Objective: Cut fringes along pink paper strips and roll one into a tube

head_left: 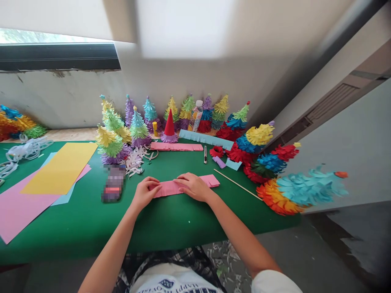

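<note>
A pink paper strip [171, 188] with cuts along its edge lies on the green table in front of me. My left hand [147, 192] grips its left end, thumb and fingers closed on the paper. Across the middle of the strip is my right hand [194, 187], its thumb and fingers on the paper and holding it. The strip's right end sticks out past that hand. Farther back lie another fringed pink strip [177, 146] and a light blue fringed strip [206, 139]. A red paper cone [170, 124] with a purple fringed base stands behind them.
Fringed paper trees [111, 140] line the back and right side. Coloured sheets [58, 171] and a phone [113, 184] lie left, near white paper scraps [136, 160]. A utility knife [205, 154], a thin stick [236, 184], a glue stick [155, 128] and a bottle [198, 116] are also here.
</note>
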Tool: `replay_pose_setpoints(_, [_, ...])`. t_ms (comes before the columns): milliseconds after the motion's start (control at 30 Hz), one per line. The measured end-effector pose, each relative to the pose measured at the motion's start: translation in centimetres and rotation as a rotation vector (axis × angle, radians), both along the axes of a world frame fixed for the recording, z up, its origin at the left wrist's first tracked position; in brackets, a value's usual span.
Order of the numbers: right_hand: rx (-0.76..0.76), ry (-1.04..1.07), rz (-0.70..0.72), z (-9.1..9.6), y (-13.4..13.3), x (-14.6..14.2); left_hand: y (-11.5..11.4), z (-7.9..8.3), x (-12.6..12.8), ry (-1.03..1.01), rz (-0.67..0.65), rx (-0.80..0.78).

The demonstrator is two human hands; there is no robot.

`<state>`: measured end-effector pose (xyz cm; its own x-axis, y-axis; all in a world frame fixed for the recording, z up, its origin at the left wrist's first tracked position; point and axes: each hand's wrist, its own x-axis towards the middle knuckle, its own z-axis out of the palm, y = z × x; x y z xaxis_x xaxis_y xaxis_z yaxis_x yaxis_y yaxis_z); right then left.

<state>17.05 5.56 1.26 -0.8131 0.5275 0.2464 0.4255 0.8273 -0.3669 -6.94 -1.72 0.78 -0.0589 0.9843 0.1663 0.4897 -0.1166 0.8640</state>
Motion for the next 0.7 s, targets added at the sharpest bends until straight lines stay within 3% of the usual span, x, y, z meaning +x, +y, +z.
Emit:
replay_pose_setpoints(167, [0.031, -0.005, -0.093, 0.4, 1.0, 0.2, 0.9, -0.5, -0.4, 0.034, -0.005, 0.002])
replay_pose_setpoints(233, [0.043, -0.004, -0.208, 1.1, 3.4, -0.1, 1.1, -0.7, -0.5, 0.039, -0.015, 0.001])
replay_pose_setpoints(333, [-0.045, -0.105, -0.415, 2.3, 9.4, -1.0, 1.2, -0.9, -0.3, 0.041, -0.034, 0.003])
replay_pose_setpoints(500, [-0.111, -0.190, -0.548, 2.7, 18.3, -2.7, 0.7, -0.9, 0.2, 0.052, -0.053, 0.027])
replay_pose_setpoints(600, [-0.164, -0.196, -0.540, 1.9, 20.3, -2.9, 0.6, -1.1, 0.2, 0.065, -0.056, 0.040])
replay_pose_setpoints(700, [-0.217, -0.175, -0.498, 1.2, 20.6, -2.6, 0.6, -1.3, 0.2, 0.075, -0.054, 0.046])
